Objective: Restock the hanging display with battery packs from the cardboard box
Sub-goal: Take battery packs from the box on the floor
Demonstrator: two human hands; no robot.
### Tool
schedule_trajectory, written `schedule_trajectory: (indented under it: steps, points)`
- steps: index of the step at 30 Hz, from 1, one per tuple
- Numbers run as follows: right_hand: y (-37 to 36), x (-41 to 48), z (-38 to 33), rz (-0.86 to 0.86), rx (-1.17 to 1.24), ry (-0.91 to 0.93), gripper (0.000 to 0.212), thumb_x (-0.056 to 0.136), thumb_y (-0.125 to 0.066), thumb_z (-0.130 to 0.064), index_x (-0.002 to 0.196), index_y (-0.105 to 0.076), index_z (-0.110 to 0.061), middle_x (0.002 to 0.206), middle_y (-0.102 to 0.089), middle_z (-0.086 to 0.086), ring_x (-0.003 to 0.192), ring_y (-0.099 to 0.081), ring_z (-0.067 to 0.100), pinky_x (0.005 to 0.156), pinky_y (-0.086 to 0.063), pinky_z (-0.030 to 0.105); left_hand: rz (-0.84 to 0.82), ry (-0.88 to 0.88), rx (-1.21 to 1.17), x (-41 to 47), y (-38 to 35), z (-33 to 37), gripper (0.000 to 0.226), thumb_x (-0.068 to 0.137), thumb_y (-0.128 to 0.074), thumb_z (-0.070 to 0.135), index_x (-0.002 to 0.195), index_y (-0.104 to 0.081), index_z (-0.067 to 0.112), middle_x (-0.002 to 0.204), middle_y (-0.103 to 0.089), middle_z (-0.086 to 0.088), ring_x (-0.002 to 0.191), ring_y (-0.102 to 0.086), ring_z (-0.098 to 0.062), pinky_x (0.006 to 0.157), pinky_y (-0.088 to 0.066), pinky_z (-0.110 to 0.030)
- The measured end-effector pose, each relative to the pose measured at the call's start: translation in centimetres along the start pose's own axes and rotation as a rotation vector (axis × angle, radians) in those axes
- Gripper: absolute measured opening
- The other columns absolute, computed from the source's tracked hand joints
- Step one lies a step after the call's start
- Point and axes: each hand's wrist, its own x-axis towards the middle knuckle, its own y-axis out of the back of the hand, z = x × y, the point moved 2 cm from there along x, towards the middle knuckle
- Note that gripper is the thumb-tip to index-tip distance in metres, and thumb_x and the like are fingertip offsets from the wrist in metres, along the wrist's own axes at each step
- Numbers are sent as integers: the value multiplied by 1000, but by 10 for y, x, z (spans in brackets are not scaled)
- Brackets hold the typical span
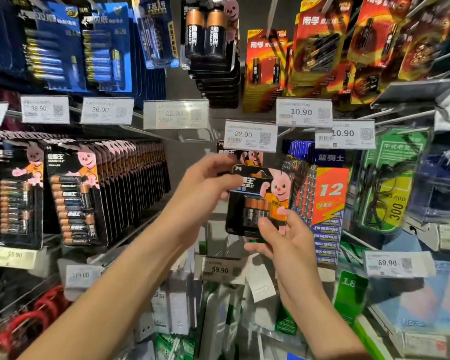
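Battery pack (260,201): your left hand (205,183) pinches its top, your right hand (283,237) its bottom. Hold it upright, guiding its hole under the price tag (250,135).

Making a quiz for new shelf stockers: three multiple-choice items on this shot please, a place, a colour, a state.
1. The hand-held black card battery pack with a pink bunny sits just below the white price tag reading: A 69.90 B 22.90 C 36.90
2. That bunny's shirt is: A orange B green C white
3. The pack is: A hanging untouched B in one hand C in both hands
Key: 1 B, that tag hangs right above it; 2 A, plainly orange; 3 C, left hand pinches its top, right hand its bottom edge.
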Motion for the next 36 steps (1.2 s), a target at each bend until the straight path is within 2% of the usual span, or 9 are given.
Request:
schedule_trajectory:
  steps: [6, 10, 13, 17, 20, 24, 31, 33, 36]
  points:
    - [2, 10, -4, 36, 12, -36, 23, 101, -58, -10, 109, -55, -31, 133, -49, 8, 58, -69, 14, 100, -51, 55, 13, -179, -12, 8, 16, 34, 43, 91, -62, -1, 125, -69, 25, 119, -74, 9, 116, -67, -9, 89, -49, -35]
    - [-13, 19, -19, -67, -80, 125, 16, 101, -57, -8, 98, -56, -24, 118, -63, 13, 61, -66, 16, 82, -60, 49, 19, -226, 62, 10, 20, 40, 46, 93, -60, 0, 127, -68, 31, 123, -72, 15, 119, -64, -7, 92, -51, -34]
    - [-26, 28, -26, -78, -145, 176, 13, 100, -58, -14, 98, -55, -26, 110, -63, 8, 61, -67, 16, 85, -58, 48, -3, -251, 118, 8, 21, 43, 48, 96, -57, 0, 130, -66, 32, 126, -69, 17, 120, -62, -3, 94, -48, -28]
    - [-38, 38, -26, -30, -184, 151, 12, 95, -63, -26, 95, -56, -35, 107, -65, 3, 102, -64, 24, 96, -51, 59, -9, -273, 174, 6, 22, 45, 51, 95, -57, 0, 133, -64, 33, 129, -68, 18, 122, -59, 1, 108, -45, -34]
    - [-39, 45, -19, 3, -154, 99, 22, 99, -62, -22, 90, -51, -39, 104, -56, -10, 116, -55, 22, 100, -48, 47, -14, -275, 183, 6, 23, 42, 54, 95, -57, -2, 136, -62, 33, 131, -67, 18, 122, -60, -1, 112, -44, -38]
    - [-43, 61, -7, 34, -138, 58, 20, 100, -58, -15, 96, -51, -33, 105, -56, -1, 84, -68, 23, 72, -53, 27, -15, -271, 193, 6, 20, 38, 58, 93, -57, -4, 137, -61, 33, 131, -66, 20, 123, -58, -2, 112, -43, -36]
    - [-48, 87, 1, 149, -182, -22, 16, 99, -58, -7, 88, -50, -16, 82, -55, 6, 67, -53, 13, 48, -42, 16, -13, -243, 210, 8, 14, 29, 57, 93, -61, -2, 133, -60, 39, 132, -63, 25, 123, -57, 3, 111, -44, -33]
    - [-51, 93, 3, 171, -132, -57, 4, 97, -59, -5, 100, -58, -8, 84, -58, 8, 65, -55, 15, 43, -43, 15, -13, -233, 192, 9, 15, 26, 56, 93, -61, -2, 134, -60, 37, 132, -63, 24, 124, -56, 3, 113, -42, -37]
    - [-58, 102, 8, 216, -68, -85, 20, 96, -58, -4, 115, -60, -10, 92, -65, 6, 67, -57, 13, 40, -43, 11, -28, -231, 182, 10, 18, 23, 56, 92, -61, -2, 136, -61, 32, 134, -64, 21, 127, -55, -1, 116, -39, -42]
